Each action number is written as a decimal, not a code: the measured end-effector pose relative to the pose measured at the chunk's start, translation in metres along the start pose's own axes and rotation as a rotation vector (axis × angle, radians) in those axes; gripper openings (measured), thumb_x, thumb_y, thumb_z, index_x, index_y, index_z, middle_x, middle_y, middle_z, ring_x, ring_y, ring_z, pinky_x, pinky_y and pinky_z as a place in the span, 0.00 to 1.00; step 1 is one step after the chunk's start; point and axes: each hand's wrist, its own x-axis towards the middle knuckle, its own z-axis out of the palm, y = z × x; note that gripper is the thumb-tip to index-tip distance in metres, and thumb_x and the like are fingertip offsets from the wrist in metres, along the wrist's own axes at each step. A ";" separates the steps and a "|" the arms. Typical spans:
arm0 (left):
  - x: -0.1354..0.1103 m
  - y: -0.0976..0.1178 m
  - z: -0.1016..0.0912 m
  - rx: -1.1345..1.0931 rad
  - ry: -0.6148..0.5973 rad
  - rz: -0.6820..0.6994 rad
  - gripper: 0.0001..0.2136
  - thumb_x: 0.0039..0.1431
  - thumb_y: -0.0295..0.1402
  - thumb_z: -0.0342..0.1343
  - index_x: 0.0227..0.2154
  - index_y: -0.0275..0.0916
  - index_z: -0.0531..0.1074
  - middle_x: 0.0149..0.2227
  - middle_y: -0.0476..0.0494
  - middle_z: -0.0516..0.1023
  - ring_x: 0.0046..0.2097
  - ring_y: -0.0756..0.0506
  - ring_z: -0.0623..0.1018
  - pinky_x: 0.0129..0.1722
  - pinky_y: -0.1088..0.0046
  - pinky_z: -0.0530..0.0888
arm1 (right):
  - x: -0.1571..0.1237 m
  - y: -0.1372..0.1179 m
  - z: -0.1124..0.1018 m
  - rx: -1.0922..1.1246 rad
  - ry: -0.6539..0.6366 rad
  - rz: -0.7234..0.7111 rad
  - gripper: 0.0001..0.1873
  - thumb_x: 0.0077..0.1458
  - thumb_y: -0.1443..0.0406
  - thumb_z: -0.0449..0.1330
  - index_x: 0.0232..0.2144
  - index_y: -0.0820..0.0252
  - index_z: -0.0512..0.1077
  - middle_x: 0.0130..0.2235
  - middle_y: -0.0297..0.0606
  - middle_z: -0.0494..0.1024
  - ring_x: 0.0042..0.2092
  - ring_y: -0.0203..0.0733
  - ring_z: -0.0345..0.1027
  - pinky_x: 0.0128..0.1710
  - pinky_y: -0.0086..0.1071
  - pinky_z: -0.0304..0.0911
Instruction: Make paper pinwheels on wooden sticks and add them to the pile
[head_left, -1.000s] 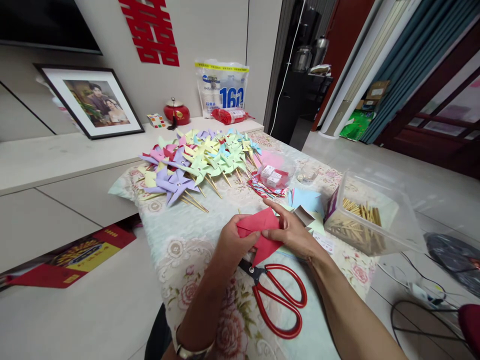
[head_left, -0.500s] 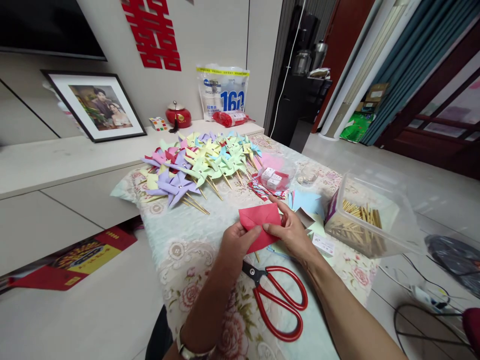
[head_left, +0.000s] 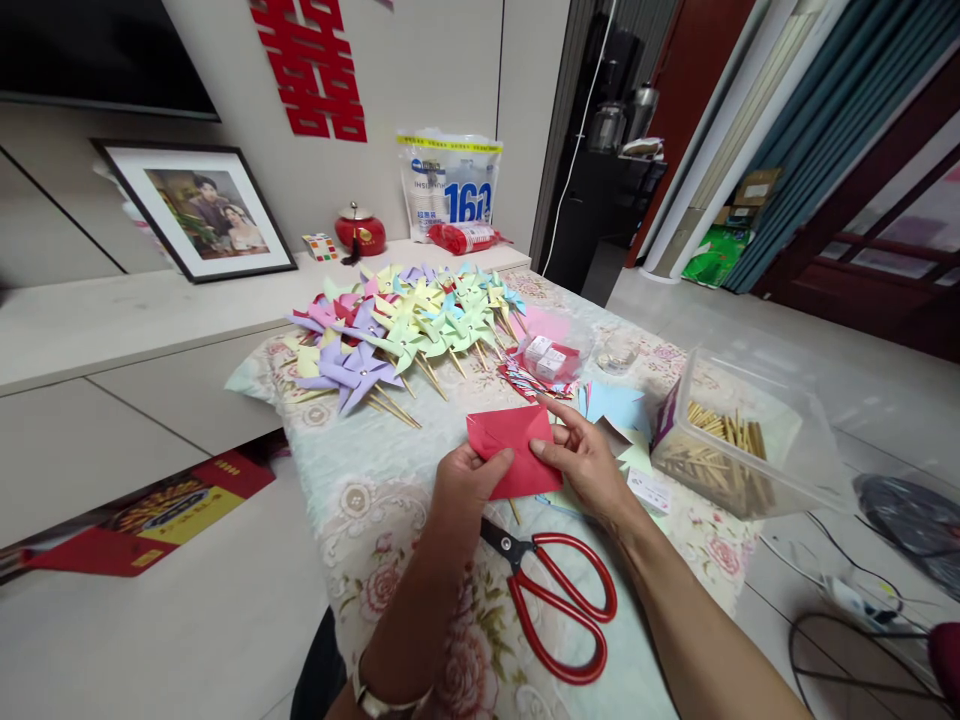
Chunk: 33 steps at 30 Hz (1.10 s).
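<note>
A square of red paper (head_left: 517,430) with crease lines is held up above the table between both hands. My left hand (head_left: 471,478) pinches its left lower edge, thumb on top. On the right side, my right hand (head_left: 581,455) grips it with the thumb on the face and the index finger stretched along the upper corner. Below the hands lie red-handled scissors (head_left: 561,600), their blades partly under my left wrist. Farther back, a pile of finished paper pinwheels (head_left: 409,325) on sticks covers the table's far left.
A clear plastic box (head_left: 720,450) of short wooden sticks stands at the right edge. Blue paper (head_left: 615,405) and a small white box (head_left: 649,490) lie beside my right hand. Striped strips (head_left: 536,382) lie ahead. A framed photo (head_left: 202,210) leans on the cabinet.
The red paper has shifted slightly left and flattened out. My thumbs have moved apart on it, the left one sliding left. The scissors and pinwheels stay in place.
</note>
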 end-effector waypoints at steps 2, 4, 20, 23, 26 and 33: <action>-0.001 0.003 -0.001 -0.027 -0.006 0.004 0.19 0.42 0.34 0.70 0.39 0.32 0.79 0.30 0.43 0.85 0.33 0.41 0.83 0.37 0.67 0.78 | 0.001 0.000 -0.003 -0.019 0.017 -0.026 0.41 0.45 0.63 0.72 0.61 0.55 0.65 0.30 0.30 0.79 0.29 0.37 0.72 0.32 0.32 0.66; -0.003 0.007 -0.001 -0.063 -0.019 -0.002 0.18 0.43 0.34 0.69 0.39 0.32 0.79 0.30 0.42 0.85 0.34 0.41 0.83 0.37 0.67 0.77 | 0.002 0.001 -0.004 -0.050 0.028 -0.076 0.41 0.45 0.64 0.72 0.61 0.54 0.66 0.32 0.31 0.78 0.29 0.35 0.70 0.30 0.30 0.64; -0.003 0.017 -0.005 -0.072 0.061 -0.045 0.17 0.39 0.35 0.70 0.34 0.36 0.77 0.29 0.45 0.83 0.35 0.42 0.82 0.37 0.69 0.76 | -0.005 -0.012 -0.013 -0.691 -0.205 -0.575 0.07 0.61 0.61 0.64 0.41 0.48 0.82 0.37 0.37 0.72 0.40 0.43 0.68 0.41 0.38 0.64; -0.002 0.015 -0.004 -0.062 0.063 -0.010 0.18 0.37 0.35 0.71 0.33 0.34 0.77 0.27 0.46 0.81 0.31 0.45 0.80 0.37 0.70 0.76 | -0.005 -0.012 -0.014 -0.746 -0.279 -0.618 0.08 0.63 0.61 0.61 0.41 0.49 0.81 0.36 0.37 0.73 0.38 0.42 0.68 0.38 0.36 0.64; 0.001 0.010 -0.007 0.009 0.070 0.029 0.16 0.39 0.36 0.69 0.32 0.34 0.78 0.23 0.50 0.78 0.25 0.48 0.75 0.32 0.72 0.74 | -0.004 -0.012 -0.015 -0.787 -0.304 -0.621 0.09 0.64 0.60 0.60 0.42 0.50 0.81 0.35 0.38 0.72 0.38 0.42 0.67 0.37 0.36 0.63; 0.011 -0.005 -0.019 0.166 0.125 0.109 0.13 0.43 0.38 0.68 0.30 0.35 0.78 0.18 0.55 0.70 0.23 0.49 0.72 0.28 0.74 0.71 | -0.004 -0.010 -0.015 -0.858 -0.298 -0.655 0.09 0.64 0.61 0.60 0.41 0.50 0.81 0.36 0.38 0.70 0.38 0.42 0.66 0.37 0.35 0.64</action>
